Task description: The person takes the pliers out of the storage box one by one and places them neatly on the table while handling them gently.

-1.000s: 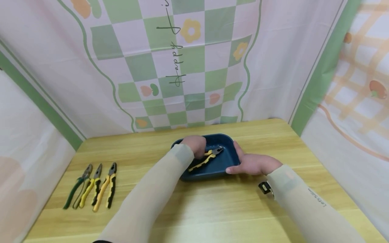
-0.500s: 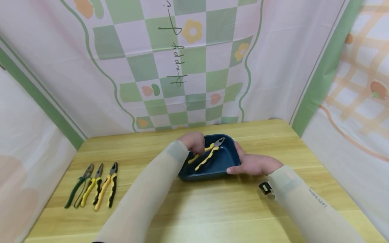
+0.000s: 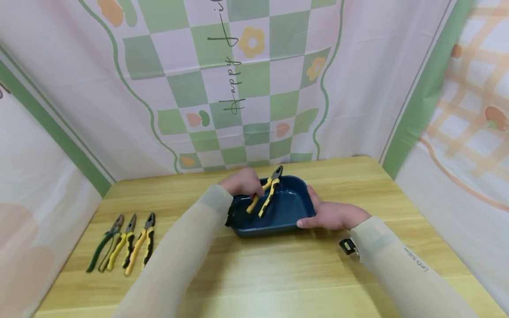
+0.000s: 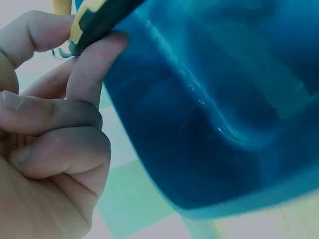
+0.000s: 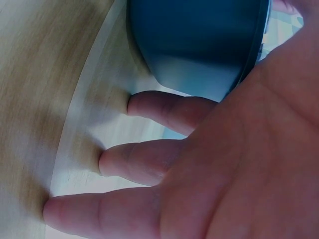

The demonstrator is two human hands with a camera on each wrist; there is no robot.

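Note:
My left hand [image 3: 243, 182] pinches one handle of yellow-and-black pliers [image 3: 274, 181] above the dark blue tray [image 3: 288, 227]. Their dark jaws point up and away, near the tray's far rim. In the left wrist view, thumb and fingertips hold a yellow-black handle [image 4: 102, 22], while the other fingers curl with nothing in them. At the tray's right end rests my right hand [image 3: 334, 215], its thumb against the near rim. The right wrist view shows its fingers [image 5: 154, 157] spread straight, tips on the table beside the tray's outer wall [image 5: 199, 45].
To the left on the wooden table [image 3: 254, 282] lie green-handled pliers [image 3: 105, 243], yellow-and-black pliers [image 3: 122, 243] and larger orange-yellow-and-black pliers [image 3: 141, 243], side by side. A patterned curtain [image 3: 286, 79] hangs behind the table, with cloth on both sides.
My left hand has lifted the pliers from the tray floor and moved slightly left and up, turning them more upright. The right hand and the tray have stayed in place.

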